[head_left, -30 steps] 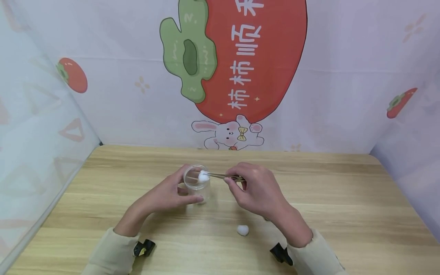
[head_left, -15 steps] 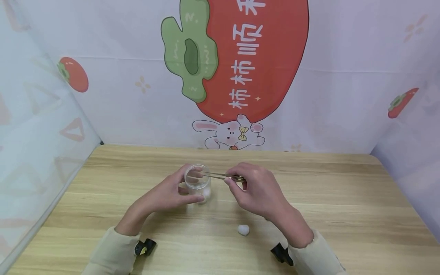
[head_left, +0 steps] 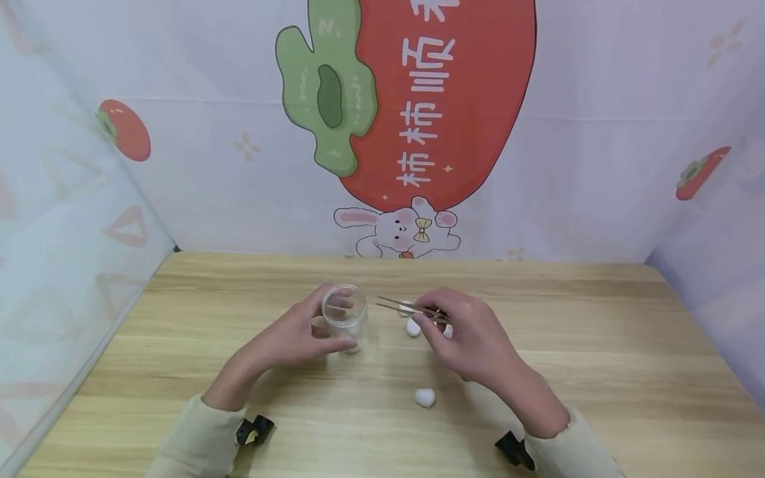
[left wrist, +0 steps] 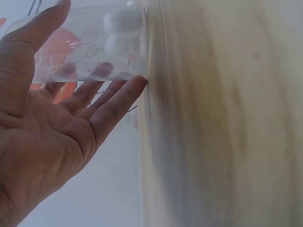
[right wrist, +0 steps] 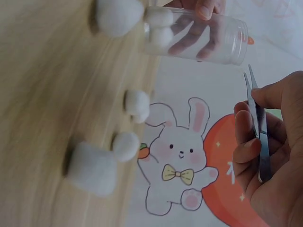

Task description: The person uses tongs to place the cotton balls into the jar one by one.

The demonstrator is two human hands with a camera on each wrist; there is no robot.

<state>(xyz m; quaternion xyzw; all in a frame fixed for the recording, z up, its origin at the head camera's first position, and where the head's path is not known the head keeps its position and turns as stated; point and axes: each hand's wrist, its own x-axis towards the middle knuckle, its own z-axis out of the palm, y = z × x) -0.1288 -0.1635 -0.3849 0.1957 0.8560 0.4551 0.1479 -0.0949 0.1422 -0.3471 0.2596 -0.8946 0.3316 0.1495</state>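
Observation:
My left hand [head_left: 299, 335] grips an upright clear plastic jar [right wrist: 227, 40], thumb on one side and fingers round the other. White cotton balls [right wrist: 161, 37] lie at the jar's bottom, seen through its wall in both wrist views. In my right hand [head_left: 472, 332] is a pair of metal tweezers [right wrist: 260, 127], pinched between thumb and fingers. Their tips are slightly apart, hold nothing and point at the jar from its right. Loose on the table are several cotton balls: one nearer me [head_left: 425, 398], others beneath the tweezers [head_left: 414, 307], partly hidden by my right hand.
The wooden table [head_left: 597, 372] meets a printed cloth backdrop [head_left: 574, 199] at its far edge. Black clips [head_left: 255, 430] sit by both sleeve cuffs. In the right wrist view, loose cotton balls [right wrist: 92, 169] lie on the tabletop below the tweezers.
The tweezers let go of a cotton ball, which dropped into the jar. My right hand then drew back rightward with the tweezers, uncovering more loose cotton balls. The left hand stays on the jar.

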